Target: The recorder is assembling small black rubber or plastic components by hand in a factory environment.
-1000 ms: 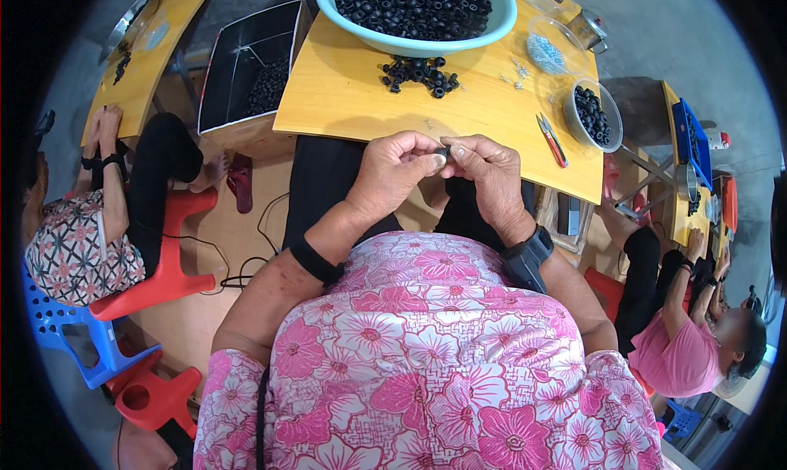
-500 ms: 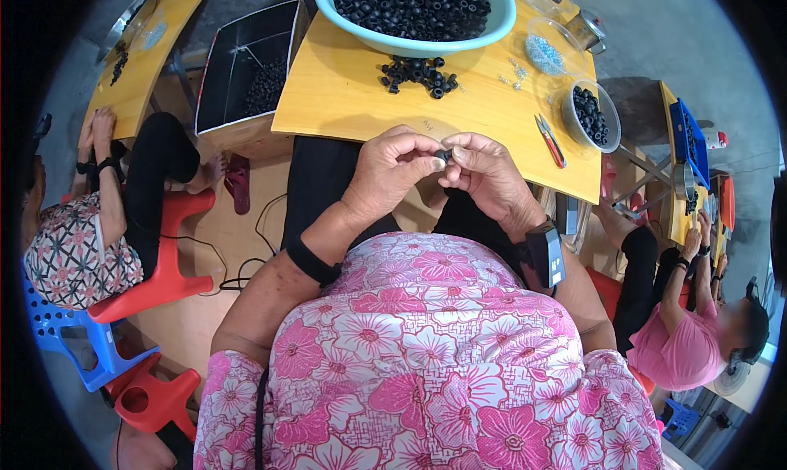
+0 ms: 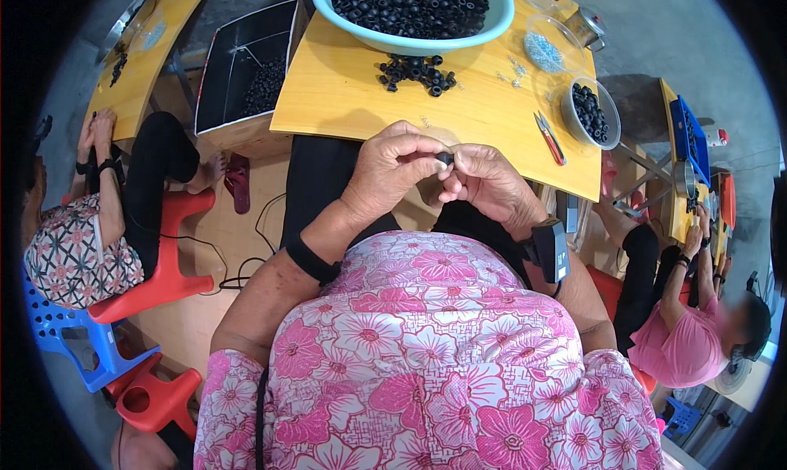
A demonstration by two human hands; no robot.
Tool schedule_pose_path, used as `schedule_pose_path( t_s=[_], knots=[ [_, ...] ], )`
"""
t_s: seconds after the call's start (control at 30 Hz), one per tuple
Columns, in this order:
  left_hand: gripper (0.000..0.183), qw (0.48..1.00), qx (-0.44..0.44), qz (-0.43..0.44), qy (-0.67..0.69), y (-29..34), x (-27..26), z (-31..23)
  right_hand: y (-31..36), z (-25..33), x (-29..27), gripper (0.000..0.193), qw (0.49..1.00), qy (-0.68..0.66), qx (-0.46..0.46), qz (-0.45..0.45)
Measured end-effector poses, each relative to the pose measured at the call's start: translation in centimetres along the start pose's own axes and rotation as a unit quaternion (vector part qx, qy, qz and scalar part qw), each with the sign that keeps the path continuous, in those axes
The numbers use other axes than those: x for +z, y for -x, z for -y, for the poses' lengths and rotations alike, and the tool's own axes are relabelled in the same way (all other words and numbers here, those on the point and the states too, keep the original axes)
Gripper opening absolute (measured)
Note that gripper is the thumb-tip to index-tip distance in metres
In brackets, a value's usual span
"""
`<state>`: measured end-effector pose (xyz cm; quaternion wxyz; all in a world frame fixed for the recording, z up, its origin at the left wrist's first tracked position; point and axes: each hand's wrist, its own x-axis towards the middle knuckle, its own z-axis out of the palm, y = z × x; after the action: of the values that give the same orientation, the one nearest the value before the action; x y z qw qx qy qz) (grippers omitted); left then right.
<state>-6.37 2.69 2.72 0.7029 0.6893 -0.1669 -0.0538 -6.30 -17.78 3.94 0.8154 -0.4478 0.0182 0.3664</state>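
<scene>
In front of my body, just off the table's near edge, a small round black plastic piece is pinched between the thumb and fingertips of my left hand. My right hand is closed in a pinch against the piece's right side; whatever its fingertips may hold is hidden. Similar hollow black pieces lie in a loose pile beyond my hands. Many more fill a light blue basin and a clear tub. Tiny clear bits are scattered on the wooden table.
Red-handled snips lie at the table's right side. A clear bowl holds small bluish-clear parts, beside a metal pot. A box of black pieces stands left of the table. Co-workers sit at tables on both sides.
My right fingertips have shifted slightly right, and more of the black piece shows between the hands. My right wrist has turned a little. My left hand keeps its grip.
</scene>
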Motion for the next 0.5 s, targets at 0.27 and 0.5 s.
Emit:
schedule_pose_path(
  t_s=[0.27,0.5],
  knots=[
    [0.041,0.992,-0.047,0.034,0.111,0.0,0.6,0.6,0.4,1.2,2.1,0.020,0.965,0.219,-0.087,-0.113],
    [0.048,0.988,-0.082,0.073,0.106,-0.1,0.9,-0.5,0.8,0.2,2.2,0.018,0.913,0.341,-0.180,-0.131]
  ],
)
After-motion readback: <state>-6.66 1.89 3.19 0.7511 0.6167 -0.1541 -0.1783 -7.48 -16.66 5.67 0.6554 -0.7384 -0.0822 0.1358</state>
